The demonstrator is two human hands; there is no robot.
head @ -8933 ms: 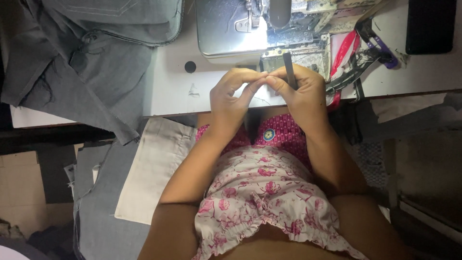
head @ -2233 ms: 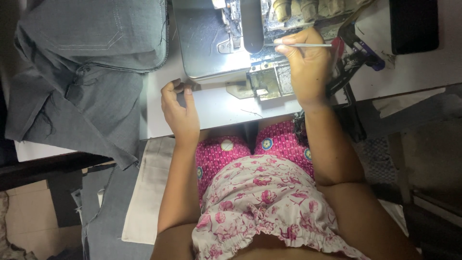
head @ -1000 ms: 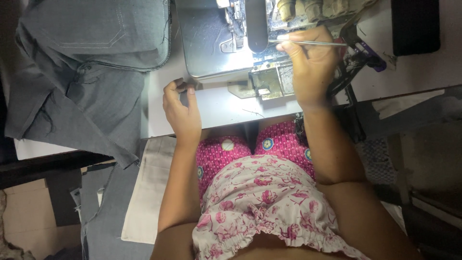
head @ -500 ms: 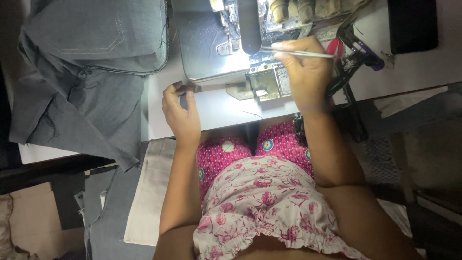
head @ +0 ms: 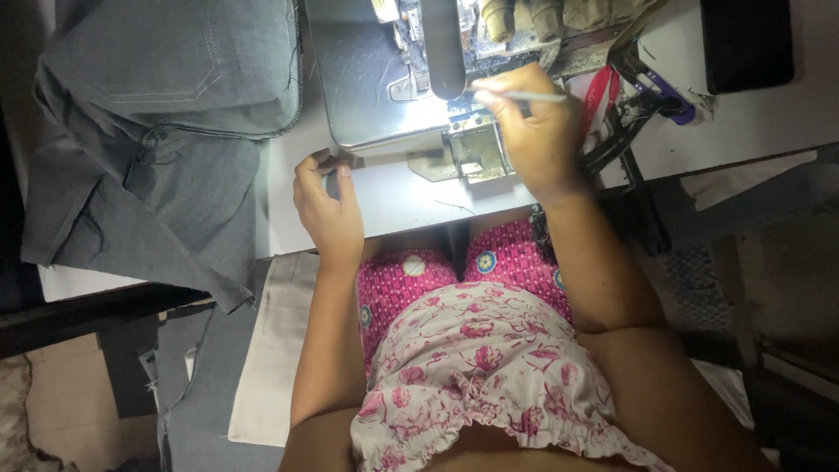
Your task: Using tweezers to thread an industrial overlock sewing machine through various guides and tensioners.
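The right hand (head: 535, 131) pinches a thin tweezer-like tool (head: 531, 96), probably, its tip at the sewing machine's (head: 384, 79) lit needle area. The left hand (head: 328, 210), fingers curled, grips a small dark piece (head: 336, 162) near the tabletop's (head: 393, 197) front edge.

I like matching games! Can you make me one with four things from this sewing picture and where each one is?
Things:
1. thin white tool
2. folded grey trousers
3. red-handled scissors
4. flat black rectangular device

Places:
A. far right corner of the white table
B. just right of the right hand
C. pinched in the right hand's grip by the lit sewing machine
D. piled to the left, beyond the left hand

Pairs: 1-C, 2-D, 3-B, 4-A
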